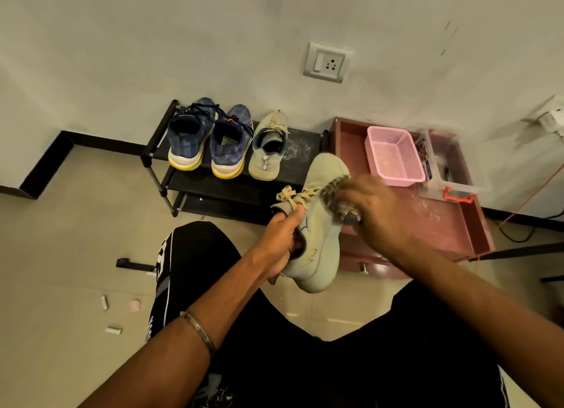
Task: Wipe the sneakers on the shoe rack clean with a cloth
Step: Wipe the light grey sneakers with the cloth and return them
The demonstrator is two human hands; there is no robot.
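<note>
Four sneakers are in view as a seated person cleans footwear by a wall. Largest in the scene is the black shoe rack, whose top shelf carries a blue pair and one pale green sneaker. Just to its right stands a reddish cabinet holding a pink basket and a clear box. The matching pale green shoe is off the rack, held in the air above the person's knees. The left hand grips it at the heel opening, fingers curled inside the collar. The right hand, blurred by motion, clutches a dark bunched cloth pressed against the shoe's side near the laces.

Risks appear modest. Only the one-handed hold at the collar steadies the shoe, so a hard stroke could twist it loose and drop it to the floor. The loose laces could snag in the cloth. A swing of the toe could also knock the basket nearby.
</note>
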